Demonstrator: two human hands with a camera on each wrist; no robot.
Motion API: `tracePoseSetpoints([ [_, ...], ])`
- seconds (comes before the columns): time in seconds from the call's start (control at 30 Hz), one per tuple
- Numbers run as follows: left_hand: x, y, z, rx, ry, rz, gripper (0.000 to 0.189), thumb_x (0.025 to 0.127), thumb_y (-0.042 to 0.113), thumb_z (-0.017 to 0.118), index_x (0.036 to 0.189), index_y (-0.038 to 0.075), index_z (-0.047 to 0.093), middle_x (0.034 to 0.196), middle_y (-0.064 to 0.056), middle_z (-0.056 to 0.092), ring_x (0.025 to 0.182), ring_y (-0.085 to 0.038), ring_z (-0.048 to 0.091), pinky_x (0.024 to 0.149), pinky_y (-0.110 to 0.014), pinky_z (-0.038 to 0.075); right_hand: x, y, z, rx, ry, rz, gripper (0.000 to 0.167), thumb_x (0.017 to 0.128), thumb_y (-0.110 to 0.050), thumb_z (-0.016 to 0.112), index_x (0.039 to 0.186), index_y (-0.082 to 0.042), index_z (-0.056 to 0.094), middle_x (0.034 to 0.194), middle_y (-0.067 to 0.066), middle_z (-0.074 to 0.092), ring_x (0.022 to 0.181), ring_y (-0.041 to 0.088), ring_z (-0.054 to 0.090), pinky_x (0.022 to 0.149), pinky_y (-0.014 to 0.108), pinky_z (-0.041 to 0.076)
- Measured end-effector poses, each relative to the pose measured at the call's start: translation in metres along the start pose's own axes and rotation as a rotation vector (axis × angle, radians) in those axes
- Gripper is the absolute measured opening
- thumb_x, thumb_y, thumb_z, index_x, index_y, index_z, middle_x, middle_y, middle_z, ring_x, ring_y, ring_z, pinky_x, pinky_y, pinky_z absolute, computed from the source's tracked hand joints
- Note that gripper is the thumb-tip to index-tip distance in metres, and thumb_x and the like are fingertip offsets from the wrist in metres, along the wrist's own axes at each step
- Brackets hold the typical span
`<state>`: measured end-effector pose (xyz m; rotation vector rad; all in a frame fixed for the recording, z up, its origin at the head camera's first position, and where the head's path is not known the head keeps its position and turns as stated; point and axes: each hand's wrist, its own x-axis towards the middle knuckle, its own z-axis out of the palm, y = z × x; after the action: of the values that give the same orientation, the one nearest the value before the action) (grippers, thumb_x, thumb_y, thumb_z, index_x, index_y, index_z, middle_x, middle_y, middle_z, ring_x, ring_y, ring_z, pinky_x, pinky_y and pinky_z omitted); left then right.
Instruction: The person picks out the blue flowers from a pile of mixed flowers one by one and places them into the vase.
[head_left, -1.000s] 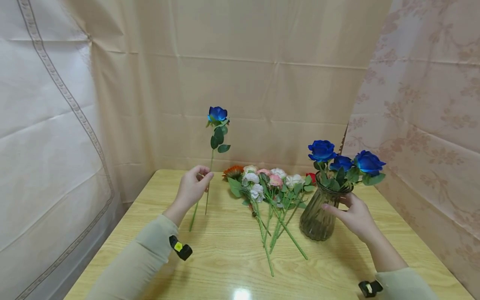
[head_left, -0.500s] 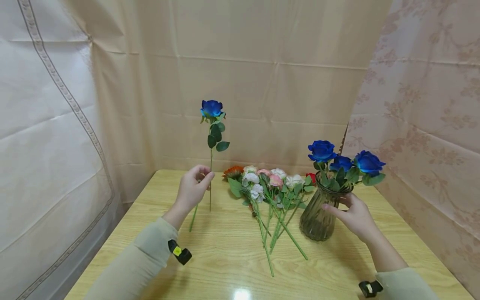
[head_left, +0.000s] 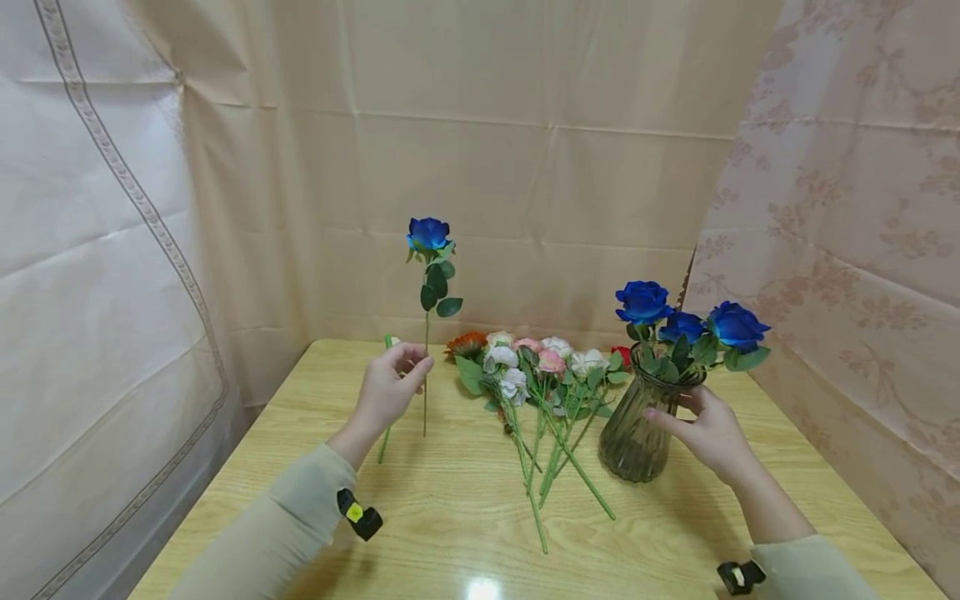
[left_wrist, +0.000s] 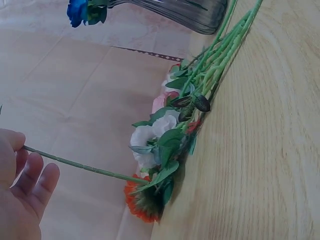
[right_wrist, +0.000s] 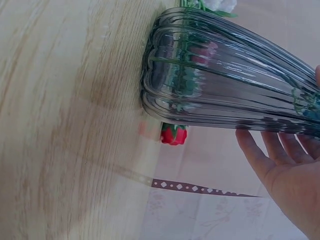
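My left hand [head_left: 386,392] pinches the stem of a blue rose [head_left: 429,236] between thumb and fingers. The rose stands nearly upright, its bloom high above the hand and the lower end of its stem below it. In the left wrist view the same stem [left_wrist: 85,167] runs out from the fingertips. On the right, my right hand [head_left: 712,433] holds the ribbed glass vase [head_left: 636,433] on its right side, just below the rim. Several blue roses [head_left: 643,301] stand in the vase. The right wrist view has the fingers [right_wrist: 280,150] against the glass wall.
Between the hands, a bunch of artificial flowers [head_left: 551,361] in white, pink and orange lies on the wooden table [head_left: 450,517], stems toward me. A red flower [right_wrist: 174,135] lies behind the vase. Another green stem [head_left: 384,446] lies partly behind my left hand. Curtains hang around the table.
The blue rose in my left hand rises and swings slightly left, then sinks again, now more upright than at first. The left hand is slightly lower. My right hand and the vase stay put.
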<state>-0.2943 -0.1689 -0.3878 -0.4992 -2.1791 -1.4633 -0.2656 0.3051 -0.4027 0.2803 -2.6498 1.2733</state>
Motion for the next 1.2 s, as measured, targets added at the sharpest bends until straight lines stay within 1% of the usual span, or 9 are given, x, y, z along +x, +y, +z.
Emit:
tracePoseSetpoints([
  [0.27,-0.001,-0.001,0.006,-0.017,-0.011,0.016,0.013,0.098,0.009,0.070,0.108,0.000,0.069,0.093,-0.010,0.066,0.071,-0.030,0.066,0.062,-0.042,0.060,-0.002,-0.001,-0.003,-0.006,0.009,-0.006,0.088,0.094,-0.049,0.072,0.155,0.001,0.034,0.153,0.028,0.039,0.136,0.052,0.041,0.098,0.064,0.046],
  [0.4,-0.002,-0.001,0.009,-0.024,-0.014,0.013,0.013,0.098,0.008,0.070,0.107,-0.001,0.069,0.093,-0.009,0.065,0.071,-0.027,0.065,0.061,-0.039,0.060,-0.003,-0.002,-0.006,-0.002,0.038,-0.048,0.080,0.095,-0.045,0.073,0.154,-0.004,0.039,0.151,0.025,0.043,0.133,0.051,0.044,0.095,0.064,0.048],
  [0.5,-0.002,0.000,0.012,-0.019,-0.019,0.019,0.012,0.098,0.008,0.070,0.106,-0.001,0.068,0.092,-0.008,0.065,0.071,-0.023,0.064,0.060,-0.034,0.059,-0.005,-0.004,-0.009,-0.023,0.073,-0.065,0.075,0.095,-0.043,0.073,0.149,-0.002,0.043,0.144,0.024,0.049,0.127,0.049,0.051,0.090,0.062,0.052],
  [0.67,-0.002,0.001,0.016,-0.010,-0.027,0.027,0.009,0.098,0.009,0.070,0.104,0.002,0.069,0.091,-0.008,0.066,0.071,-0.021,0.064,0.059,-0.033,0.059,-0.009,-0.006,-0.013,-0.096,0.165,-0.062,0.058,0.094,-0.044,0.074,0.127,0.000,0.055,0.123,0.022,0.062,0.109,0.045,0.063,0.073,0.044,0.059],
  [0.73,-0.002,0.001,0.018,-0.008,-0.030,0.023,0.009,0.098,0.009,0.070,0.105,0.003,0.070,0.092,-0.007,0.066,0.071,-0.021,0.064,0.059,-0.034,0.059,-0.011,-0.005,-0.014,-0.118,0.222,-0.073,0.049,0.093,-0.043,0.075,0.115,-0.002,0.059,0.112,0.018,0.065,0.101,0.036,0.066,0.067,0.033,0.057],
  [0.83,-0.002,0.002,0.020,-0.013,-0.031,0.017,0.010,0.098,0.010,0.071,0.105,0.003,0.070,0.091,-0.007,0.066,0.071,-0.021,0.064,0.059,-0.033,0.059,-0.012,-0.004,-0.014,-0.117,0.309,-0.118,0.036,0.092,-0.036,0.079,0.102,-0.006,0.063,0.097,0.009,0.066,0.088,0.016,0.065,0.063,0.022,0.051],
  [0.9,-0.002,0.002,0.021,-0.018,-0.031,0.018,0.010,0.098,0.010,0.071,0.105,0.003,0.070,0.091,-0.007,0.066,0.071,-0.021,0.064,0.059,-0.033,0.058,-0.013,-0.004,-0.014,-0.105,0.354,-0.153,0.029,0.091,-0.031,0.080,0.096,-0.008,0.063,0.090,0.004,0.065,0.080,0.007,0.062,0.062,0.019,0.049],
  [0.97,-0.003,0.003,0.023,-0.023,-0.032,0.017,0.009,0.098,0.010,0.071,0.104,0.004,0.070,0.091,-0.007,0.066,0.070,-0.021,0.063,0.058,-0.033,0.058,-0.015,-0.005,-0.014,-0.088,0.389,-0.189,0.025,0.090,-0.026,0.082,0.092,-0.009,0.063,0.084,0.001,0.064,0.072,0.003,0.059,0.059,0.017,0.047],
  [1.2,-0.003,0.004,0.026,-0.023,-0.040,0.014,0.006,0.098,0.010,0.071,0.102,0.006,0.070,0.090,-0.006,0.065,0.067,-0.020,0.062,0.056,-0.032,0.057,-0.019,-0.015,-0.015,0.007,0.498,-0.349,0.019,0.083,-0.002,0.085,0.081,-0.008,0.067,0.069,-0.002,0.063,0.056,0.005,0.053,0.052,0.015,0.043],
])
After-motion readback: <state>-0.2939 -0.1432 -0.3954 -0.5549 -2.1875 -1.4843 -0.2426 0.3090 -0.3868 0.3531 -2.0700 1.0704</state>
